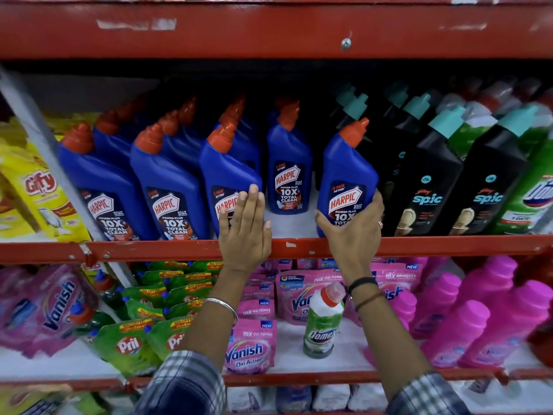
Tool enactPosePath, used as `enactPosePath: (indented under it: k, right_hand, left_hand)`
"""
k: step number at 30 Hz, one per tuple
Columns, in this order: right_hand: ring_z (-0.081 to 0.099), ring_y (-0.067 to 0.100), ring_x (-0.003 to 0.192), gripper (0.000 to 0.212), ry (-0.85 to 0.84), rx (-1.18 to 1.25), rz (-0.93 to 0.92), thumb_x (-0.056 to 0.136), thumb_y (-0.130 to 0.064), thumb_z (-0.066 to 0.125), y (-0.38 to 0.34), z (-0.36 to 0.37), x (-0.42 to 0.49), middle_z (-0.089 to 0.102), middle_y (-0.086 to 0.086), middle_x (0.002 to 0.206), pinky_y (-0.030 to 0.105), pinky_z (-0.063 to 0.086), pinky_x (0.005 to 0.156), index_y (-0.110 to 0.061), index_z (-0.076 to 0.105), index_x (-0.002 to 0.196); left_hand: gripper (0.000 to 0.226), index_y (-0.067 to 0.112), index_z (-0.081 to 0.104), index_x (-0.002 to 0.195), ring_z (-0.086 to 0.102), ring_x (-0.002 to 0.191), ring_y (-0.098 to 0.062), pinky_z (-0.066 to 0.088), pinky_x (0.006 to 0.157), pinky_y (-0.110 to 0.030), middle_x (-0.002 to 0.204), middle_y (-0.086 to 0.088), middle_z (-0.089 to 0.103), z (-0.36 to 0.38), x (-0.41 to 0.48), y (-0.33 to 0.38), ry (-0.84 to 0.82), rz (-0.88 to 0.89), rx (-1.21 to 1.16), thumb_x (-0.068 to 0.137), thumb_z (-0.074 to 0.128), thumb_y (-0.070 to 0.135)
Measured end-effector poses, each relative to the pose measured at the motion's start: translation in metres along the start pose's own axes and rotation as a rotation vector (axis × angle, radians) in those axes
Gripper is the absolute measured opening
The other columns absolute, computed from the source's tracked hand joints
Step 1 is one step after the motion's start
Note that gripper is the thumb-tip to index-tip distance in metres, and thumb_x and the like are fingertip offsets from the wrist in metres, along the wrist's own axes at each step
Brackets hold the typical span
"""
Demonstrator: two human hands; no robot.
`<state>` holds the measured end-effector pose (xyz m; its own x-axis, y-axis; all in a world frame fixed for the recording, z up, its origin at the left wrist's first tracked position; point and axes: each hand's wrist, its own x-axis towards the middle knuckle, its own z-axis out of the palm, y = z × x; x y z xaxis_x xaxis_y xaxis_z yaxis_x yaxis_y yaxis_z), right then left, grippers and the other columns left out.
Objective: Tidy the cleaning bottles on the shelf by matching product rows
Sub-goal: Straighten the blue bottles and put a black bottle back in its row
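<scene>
I see right hand (pixel 351 232) gripping Harpic bottle (pixel 347 178) at 3 o'clock; left hand (pixel 244 226) open, flat on a bottle (pixel 229 175) at 9 o'clock.

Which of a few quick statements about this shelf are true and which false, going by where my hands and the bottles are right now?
1. The right hand grips a blue Harpic bottle. True.
2. The left hand holds a black Spic bottle. False: it rests flat against another Harpic bottle.
3. The Spic bottles stand right of the Harpics. True.
4. The Domex bottle on the lower shelf stands among matching bottles. False: Vanish pouches surround it.
</scene>
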<state>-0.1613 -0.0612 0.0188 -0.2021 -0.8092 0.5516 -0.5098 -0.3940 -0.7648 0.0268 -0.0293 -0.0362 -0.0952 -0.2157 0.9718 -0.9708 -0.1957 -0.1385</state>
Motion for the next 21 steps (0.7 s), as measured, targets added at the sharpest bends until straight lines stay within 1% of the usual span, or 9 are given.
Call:
enactPosePath:
  k: [2,4,6,9,14,16,19,21]
  right_hand:
    - [0.055,0.033,0.116,0.108,-0.016,0.014,-0.019,0.062,-0.047,0.085,-0.008,0.005,-0.005,0.047,0.016,0.136,0.045,0.052,0.089,-0.003,0.027,0.142]
    - [0.054,0.032,0.117,0.108,-0.04,0.02,-0.037,0.062,-0.049,0.084,-0.02,0.012,-0.012,0.047,0.015,0.137,0.043,0.051,0.09,-0.003,0.028,0.142]
    - [0.054,0.032,0.117,0.11,-0.067,0.019,-0.049,0.062,-0.049,0.084,-0.029,0.018,-0.018,0.047,0.015,0.138,0.041,0.049,0.09,-0.003,0.027,0.143]
    - [0.052,0.033,0.122,0.114,-0.092,0.016,-0.055,0.062,-0.05,0.084,-0.038,0.027,-0.024,0.042,0.015,0.145,0.043,0.049,0.093,-0.003,0.022,0.145]
    - [0.049,0.034,0.127,0.112,-0.1,0.002,-0.042,0.064,-0.047,0.084,-0.044,0.031,-0.033,0.04,0.015,0.147,0.041,0.047,0.094,-0.002,0.022,0.146]
    - [0.049,0.034,0.126,0.112,-0.09,-0.012,-0.052,0.065,-0.048,0.083,-0.045,0.032,-0.036,0.04,0.016,0.146,0.043,0.048,0.093,-0.002,0.021,0.146]
    - [0.052,0.033,0.123,0.111,-0.08,-0.028,-0.059,0.066,-0.049,0.082,-0.046,0.033,-0.04,0.043,0.015,0.143,0.042,0.051,0.087,-0.002,0.021,0.146]
    - [0.051,0.033,0.124,0.111,-0.078,-0.033,-0.063,0.067,-0.05,0.081,-0.046,0.033,-0.042,0.042,0.016,0.144,0.041,0.051,0.086,-0.003,0.02,0.147]
  left_hand:
    - [0.059,0.011,0.01,0.154,0.005,0.149,-0.015,-0.005,0.121,-0.04,0.162,0.0,0.001,0.001,0.0,0.0,-0.004,-0.001,-0.01,0.1,0.027,0.029]
    - [0.059,0.011,0.01,0.154,0.006,0.149,-0.015,-0.004,0.121,-0.04,0.162,0.0,0.002,0.001,0.0,-0.001,-0.005,-0.001,-0.014,0.1,0.027,0.029]
    - [0.059,0.01,0.011,0.154,0.006,0.149,-0.016,-0.003,0.121,-0.04,0.162,-0.001,0.002,0.001,0.0,-0.001,-0.006,0.001,-0.019,0.1,0.028,0.028]
    - [0.059,0.009,0.011,0.154,0.006,0.149,-0.016,-0.003,0.121,-0.04,0.162,-0.002,0.003,0.001,-0.001,-0.001,-0.01,0.003,-0.023,0.1,0.029,0.027]
    - [0.059,0.01,0.012,0.154,0.008,0.149,-0.016,-0.002,0.121,-0.041,0.162,-0.002,0.003,0.0,0.0,-0.002,-0.011,-0.003,-0.034,0.1,0.029,0.027]
    - [0.058,0.01,0.011,0.154,0.008,0.149,-0.015,-0.002,0.121,-0.04,0.162,-0.001,0.003,0.001,-0.001,-0.002,-0.016,-0.006,-0.047,0.101,0.027,0.027]
    - [0.056,0.01,0.011,0.154,0.008,0.149,-0.015,-0.001,0.121,-0.039,0.162,0.0,0.003,0.001,-0.002,-0.002,-0.025,-0.016,-0.064,0.102,0.025,0.026]
    - [0.058,0.011,0.011,0.154,0.008,0.149,-0.015,-0.001,0.121,-0.039,0.162,0.0,0.002,0.001,-0.002,-0.002,-0.024,-0.013,-0.062,0.101,0.027,0.026]
